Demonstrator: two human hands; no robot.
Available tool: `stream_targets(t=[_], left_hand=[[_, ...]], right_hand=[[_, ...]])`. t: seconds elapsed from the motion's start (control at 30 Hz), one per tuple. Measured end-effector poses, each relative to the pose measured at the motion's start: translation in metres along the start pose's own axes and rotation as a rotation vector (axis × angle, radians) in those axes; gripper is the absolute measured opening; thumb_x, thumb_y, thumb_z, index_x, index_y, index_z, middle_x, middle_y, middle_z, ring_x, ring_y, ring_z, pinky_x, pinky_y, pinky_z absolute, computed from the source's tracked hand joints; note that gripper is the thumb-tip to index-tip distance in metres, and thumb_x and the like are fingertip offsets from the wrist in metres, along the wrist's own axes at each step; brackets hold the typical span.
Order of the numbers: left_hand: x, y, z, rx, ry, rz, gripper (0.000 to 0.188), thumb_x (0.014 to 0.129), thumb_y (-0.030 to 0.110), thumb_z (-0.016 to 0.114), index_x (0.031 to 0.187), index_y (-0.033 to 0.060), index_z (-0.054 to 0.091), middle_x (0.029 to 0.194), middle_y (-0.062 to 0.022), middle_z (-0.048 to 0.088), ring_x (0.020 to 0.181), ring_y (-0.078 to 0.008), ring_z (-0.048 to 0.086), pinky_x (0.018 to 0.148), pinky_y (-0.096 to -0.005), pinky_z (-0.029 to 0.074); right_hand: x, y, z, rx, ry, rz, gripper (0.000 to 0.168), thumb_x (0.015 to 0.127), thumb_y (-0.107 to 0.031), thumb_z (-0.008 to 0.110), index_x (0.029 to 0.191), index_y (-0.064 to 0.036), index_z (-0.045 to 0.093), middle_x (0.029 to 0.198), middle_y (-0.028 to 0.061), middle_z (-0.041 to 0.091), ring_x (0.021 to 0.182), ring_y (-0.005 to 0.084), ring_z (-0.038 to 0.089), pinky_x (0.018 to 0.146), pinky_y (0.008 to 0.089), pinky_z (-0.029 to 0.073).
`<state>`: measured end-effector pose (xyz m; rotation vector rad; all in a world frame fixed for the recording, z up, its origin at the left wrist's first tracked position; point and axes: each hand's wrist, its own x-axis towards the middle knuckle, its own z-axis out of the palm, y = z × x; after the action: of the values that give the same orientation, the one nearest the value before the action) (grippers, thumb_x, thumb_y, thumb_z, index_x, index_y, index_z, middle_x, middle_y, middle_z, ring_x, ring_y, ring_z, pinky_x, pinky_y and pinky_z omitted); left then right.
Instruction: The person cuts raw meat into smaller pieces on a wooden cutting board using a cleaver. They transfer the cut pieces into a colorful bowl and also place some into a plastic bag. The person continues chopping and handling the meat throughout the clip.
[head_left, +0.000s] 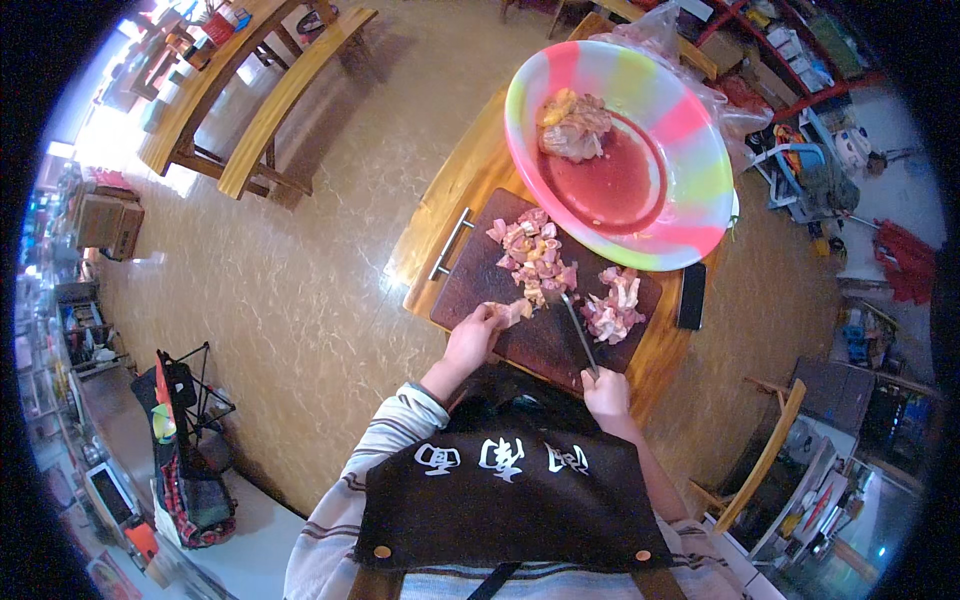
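Observation:
My left hand (474, 339) pinches a strip of raw meat (508, 314) at the near left part of a dark cutting board (469, 281). In my right hand (606, 396) is the handle of a knife (580, 334), its blade pointing away from me over the board. A heap of cut raw meat pieces (534, 251) lies just beyond the strip, on the board's left side. Right of the blade is a second, smaller heap of meat (616, 306). Behind the board a large pink, white and yellow-green plastic basin (694, 161) holds more raw meat (576, 126) and reddish liquid.
The board rests on a wooden table (442, 199), with a metal handle (451, 244) at the board's left edge. A black phone (691, 296) lies on the table at the right. Plastic bags (652, 34) sit behind the basin. A wooden bench (289, 97) stands farther left.

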<state>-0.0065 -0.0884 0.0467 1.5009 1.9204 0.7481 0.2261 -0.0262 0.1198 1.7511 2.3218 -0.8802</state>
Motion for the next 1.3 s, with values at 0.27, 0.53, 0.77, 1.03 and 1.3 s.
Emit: stream_targets(t=[0.27, 0.53, 0.77, 1.03, 1.3], left_hand=[[-0.024, -0.004, 0.007, -0.062, 0.091, 0.034, 0.021, 0.074, 0.006, 0.051, 0.095, 0.0022, 0.051, 0.091, -0.0153, 0.05, 0.083, -0.0335, 0.052, 0.07, -0.0377, 0.044], [-0.031, -0.012, 0.017, -0.091, 0.21, 0.066, 0.024, 0.071, 0.003, 0.054, 0.094, 0.0022, 0.053, 0.093, -0.0154, 0.051, 0.083, -0.033, 0.052, 0.071, -0.0362, 0.045], [-0.022, -0.016, 0.024, -0.261, 0.098, -0.112, 0.023, 0.065, 0.0, 0.055, 0.088, 0.0012, 0.058, 0.09, -0.0142, 0.053, 0.084, -0.0304, 0.054, 0.073, -0.0343, 0.045], [-0.018, -0.026, 0.021, -0.183, 0.203, -0.174, 0.023, 0.062, 0.001, 0.057, 0.085, 0.0025, 0.058, 0.07, -0.0106, 0.057, 0.067, -0.0255, 0.058, 0.062, -0.032, 0.047], [0.028, 0.009, -0.005, -0.21, 0.158, -0.077, 0.032, 0.062, -0.001, 0.054, 0.093, 0.0036, 0.054, 0.088, -0.0138, 0.051, 0.076, -0.029, 0.054, 0.067, -0.0307, 0.045]], right_hand=[[0.009, -0.012, 0.017, -0.016, -0.092, -0.111, 0.021, 0.073, -0.021, 0.055, 0.067, -0.001, 0.058, 0.061, 0.0202, 0.055, 0.062, 0.037, 0.055, 0.056, 0.0443, 0.043], [-0.004, -0.04, 0.003, 0.089, 0.002, -0.28, 0.022, 0.077, -0.02, 0.051, 0.084, 0.0, 0.059, 0.068, 0.0217, 0.057, 0.064, 0.0361, 0.057, 0.058, 0.0431, 0.046], [0.024, -0.057, 0.033, -0.118, -0.196, -0.061, 0.026, 0.072, -0.021, 0.055, 0.065, 0.004, 0.058, 0.065, 0.0253, 0.056, 0.068, 0.0381, 0.057, 0.061, 0.0438, 0.047], [0.046, 0.0, 0.017, -0.134, -0.258, -0.121, 0.031, 0.068, -0.028, 0.058, 0.065, 0.003, 0.059, 0.065, 0.0237, 0.056, 0.065, 0.038, 0.057, 0.062, 0.0446, 0.046], [0.015, 0.008, -0.003, 0.028, -0.043, 0.017, 0.023, 0.071, -0.022, 0.058, 0.067, 0.001, 0.059, 0.065, 0.0219, 0.056, 0.067, 0.0368, 0.056, 0.058, 0.043, 0.043]])
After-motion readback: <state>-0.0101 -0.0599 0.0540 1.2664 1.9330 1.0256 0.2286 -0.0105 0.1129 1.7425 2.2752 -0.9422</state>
